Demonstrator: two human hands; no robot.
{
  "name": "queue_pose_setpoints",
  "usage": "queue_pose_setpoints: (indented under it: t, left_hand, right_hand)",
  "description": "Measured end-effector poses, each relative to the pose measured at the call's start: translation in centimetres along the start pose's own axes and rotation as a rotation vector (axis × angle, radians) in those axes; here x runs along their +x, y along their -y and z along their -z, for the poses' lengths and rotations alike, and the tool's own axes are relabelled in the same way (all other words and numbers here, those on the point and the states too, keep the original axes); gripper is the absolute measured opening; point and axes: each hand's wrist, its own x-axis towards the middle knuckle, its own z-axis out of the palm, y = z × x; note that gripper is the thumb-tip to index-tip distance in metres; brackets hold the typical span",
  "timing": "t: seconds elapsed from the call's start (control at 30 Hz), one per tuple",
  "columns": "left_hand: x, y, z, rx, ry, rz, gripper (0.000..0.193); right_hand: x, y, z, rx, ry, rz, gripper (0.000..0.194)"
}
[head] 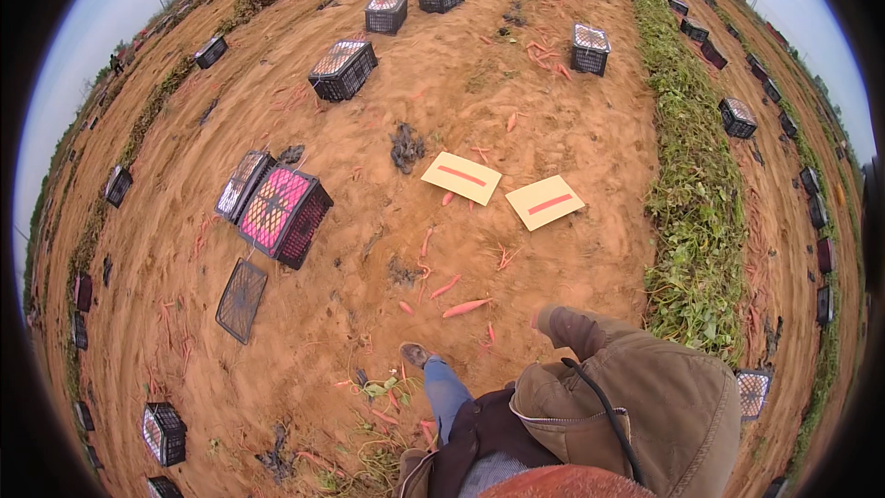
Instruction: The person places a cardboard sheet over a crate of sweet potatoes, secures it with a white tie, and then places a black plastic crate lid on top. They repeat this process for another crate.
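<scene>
My left hand is out of view. Only a sliver of my right hand shows past the brown sleeve cuff; its fingers are hidden. Closest to that cuff, on sandy soil, lies a long reddish sweet potato, with a thinner root just beyond it. Two pale yellow cards, each with a red bar, lie farther ahead; the second card is on the right. My shoe is planted on the soil, left of my body.
At left, a black plastic crate with pink inside stands against another crate. A loose black lid lies below. Several lidded crates stand ahead, including one beside roots. A green vine row runs along the right.
</scene>
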Motion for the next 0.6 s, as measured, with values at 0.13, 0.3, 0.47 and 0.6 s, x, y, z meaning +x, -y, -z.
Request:
queue_pose_setpoints:
  t: [0.13, 0.3, 0.47, 0.6]
  left_hand:
    - [2.2, -11.3, 1.9, 0.004, 0.037, -0.038, 0.021]
    - [5.6, -30.2, 5.5, -0.080, 0.020, -0.135, 0.022]
    - [7.2, -44.8, 6.4, -0.261, 0.025, -0.318, 0.023]
    - [7.6, -47.2, 6.8, -0.215, -0.063, -0.374, 0.026]
  right_hand:
    - [1.0, -4.3, 6.3, -0.086, -0.039, -0.025, 0.016]
    - [7.0, -4.0, 16.8, -0.044, -0.174, 0.006, 0.015]
    - [10.7, 0.0, 27.3, -0.132, -0.037, -0.075, 0.021]
    - [12.3, 0.1, 32.7, -0.100, -0.142, 0.182, 0.022]
